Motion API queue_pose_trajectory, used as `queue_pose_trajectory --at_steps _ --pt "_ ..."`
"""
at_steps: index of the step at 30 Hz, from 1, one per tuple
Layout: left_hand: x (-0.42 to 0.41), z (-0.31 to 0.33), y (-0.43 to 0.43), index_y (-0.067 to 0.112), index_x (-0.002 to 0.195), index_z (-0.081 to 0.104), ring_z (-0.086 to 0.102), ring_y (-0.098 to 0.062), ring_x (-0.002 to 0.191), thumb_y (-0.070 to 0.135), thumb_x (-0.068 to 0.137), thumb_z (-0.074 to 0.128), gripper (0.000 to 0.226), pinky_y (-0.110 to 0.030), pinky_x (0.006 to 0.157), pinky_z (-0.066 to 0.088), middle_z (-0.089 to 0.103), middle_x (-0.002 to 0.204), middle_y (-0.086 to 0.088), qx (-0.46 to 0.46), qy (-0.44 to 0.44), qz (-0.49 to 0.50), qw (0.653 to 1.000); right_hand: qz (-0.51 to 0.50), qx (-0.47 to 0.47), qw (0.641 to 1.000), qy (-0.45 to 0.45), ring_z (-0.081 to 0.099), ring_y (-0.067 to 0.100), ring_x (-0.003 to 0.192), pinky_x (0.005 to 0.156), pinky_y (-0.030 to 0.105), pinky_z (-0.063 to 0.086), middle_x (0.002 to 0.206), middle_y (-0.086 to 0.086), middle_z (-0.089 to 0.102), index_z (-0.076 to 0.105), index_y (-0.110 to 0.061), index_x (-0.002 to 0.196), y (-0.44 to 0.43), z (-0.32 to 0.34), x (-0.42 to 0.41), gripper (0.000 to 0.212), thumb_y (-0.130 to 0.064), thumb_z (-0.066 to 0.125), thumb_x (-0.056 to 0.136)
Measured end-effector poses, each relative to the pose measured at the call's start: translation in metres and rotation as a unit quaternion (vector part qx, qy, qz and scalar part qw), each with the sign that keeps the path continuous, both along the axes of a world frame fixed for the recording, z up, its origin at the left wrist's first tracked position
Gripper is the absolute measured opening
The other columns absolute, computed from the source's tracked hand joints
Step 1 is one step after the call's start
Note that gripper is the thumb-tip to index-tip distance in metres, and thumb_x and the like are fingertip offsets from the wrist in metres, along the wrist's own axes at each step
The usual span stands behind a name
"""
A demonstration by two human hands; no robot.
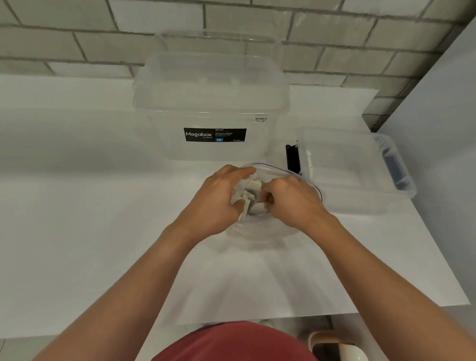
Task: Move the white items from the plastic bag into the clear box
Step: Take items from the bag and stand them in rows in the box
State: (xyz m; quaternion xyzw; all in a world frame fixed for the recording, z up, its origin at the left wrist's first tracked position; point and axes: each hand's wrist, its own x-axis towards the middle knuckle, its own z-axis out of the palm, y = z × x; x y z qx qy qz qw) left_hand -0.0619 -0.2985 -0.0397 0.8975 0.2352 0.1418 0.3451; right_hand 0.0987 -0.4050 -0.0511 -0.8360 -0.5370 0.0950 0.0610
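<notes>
A clear plastic zip bag stands open on the white table, with several white items inside it. My left hand grips the bag's left rim and holds the mouth open. My right hand reaches into the bag, its fingers curled around white items. A large clear box with a black Megabox label stands just behind the bag, its top open.
A smaller clear box lies on the table to the right, beside a black object. A clear lid leans against the tiled wall behind the large box. The table's right edge is close by.
</notes>
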Motion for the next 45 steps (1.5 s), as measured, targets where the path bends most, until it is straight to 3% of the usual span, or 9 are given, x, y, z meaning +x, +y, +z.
queue_pose_trajectory --at_steps 2,7,13,19,26,32,38,41,45 --pt "0.001 0.002 0.002 0.029 0.142 0.049 0.048 0.012 0.087 0.008 0.085 0.067 0.063 0.003 0.075 0.031 0.054 0.127 0.011 -0.006 0.001 0.002 1.0 0.007 0.006 1.0 0.002 0.063 0.021 0.094 0.069 0.033 0.053 0.095 -0.008 0.071 0.072 -0.032 0.094 -0.003 0.012 -0.001 0.021 -0.015 0.061 0.088" --pt "-0.002 0.007 0.006 0.036 0.128 0.061 0.052 0.004 0.088 0.024 0.08 0.078 0.053 -0.001 0.073 0.035 0.054 0.117 0.015 -0.029 -0.003 0.004 1.0 0.017 0.023 0.998 0.05 0.062 0.018 0.092 0.078 0.039 0.055 0.09 -0.014 0.069 0.067 -0.033 0.095 -0.01 0.046 0.002 0.01 -0.024 0.065 0.091" --pt "-0.004 0.007 0.006 0.038 0.11 0.07 0.05 0.007 0.096 0.05 0.068 0.085 0.046 -0.004 0.079 0.034 0.051 0.123 0.014 -0.053 0.02 -0.001 0.998 0.039 0.091 0.989 0.107 0.063 0.003 0.082 0.082 0.032 0.053 0.079 -0.022 0.067 0.074 -0.034 0.095 -0.016 0.086 0.004 0.007 -0.028 0.073 0.089" --pt "0.002 0.008 0.002 0.043 0.084 0.071 0.051 -0.006 0.107 0.044 0.082 0.076 0.006 -0.011 0.08 0.034 0.055 0.124 0.006 -0.035 0.015 -0.013 0.999 0.045 0.093 0.987 0.121 0.065 0.001 0.085 0.084 0.034 0.055 0.083 -0.02 0.071 0.074 -0.036 0.098 -0.016 0.09 0.004 0.011 -0.035 0.076 0.087" --pt "0.003 0.007 0.002 0.043 0.112 0.067 0.057 -0.004 0.095 0.037 0.078 0.081 0.037 -0.004 0.075 0.037 0.056 0.11 0.021 -0.051 -0.026 0.006 0.998 -0.026 0.15 0.984 0.092 0.064 -0.001 0.081 0.076 0.023 0.05 0.078 -0.021 0.071 0.077 -0.036 0.09 -0.036 0.106 0.038 0.003 -0.038 0.077 0.087" --pt "0.001 0.004 0.004 0.044 0.12 0.062 0.056 -0.003 0.083 0.027 0.085 0.075 0.042 -0.008 0.069 0.038 0.06 0.11 0.022 -0.026 -0.048 0.037 0.998 -0.163 0.252 0.954 0.016 0.064 0.004 0.072 0.072 0.03 0.053 0.077 -0.02 0.069 0.076 -0.033 0.089 -0.044 0.103 0.106 0.01 -0.043 0.076 0.086" --pt "-0.003 0.004 0.005 0.042 0.125 0.061 0.055 -0.002 0.081 0.024 0.085 0.074 0.046 -0.008 0.067 0.038 0.061 0.11 0.025 -0.016 -0.034 0.061 0.997 -0.156 0.111 0.981 0.032 0.064 0.012 0.091 0.079 0.033 0.055 0.078 -0.018 0.068 0.077 -0.037 0.085 -0.03 0.061 0.143 0.001 -0.037 0.077 0.084" --pt "-0.003 0.006 0.004 0.041 0.125 0.061 0.055 -0.003 0.077 0.024 0.085 0.075 0.046 -0.01 0.067 0.039 0.06 0.105 0.026 -0.011 -0.033 0.07 0.997 -0.119 -0.008 0.987 0.111 0.069 0.009 0.085 0.082 0.034 0.058 0.076 -0.018 0.073 0.074 -0.043 0.067 -0.018 0.039 0.15 0.016 -0.032 0.084 0.074" --pt "-0.002 0.007 0.004 0.041 0.125 0.061 0.054 -0.003 0.074 0.021 0.085 0.075 0.047 -0.008 0.067 0.038 0.059 0.101 0.027 -0.012 -0.029 0.083 0.996 -0.085 -0.1 0.982 0.138 0.068 0.008 0.082 0.083 0.034 0.059 0.072 -0.017 0.072 0.075 -0.039 0.065 0.0 0.013 0.148 0.016 -0.029 0.087 0.066"
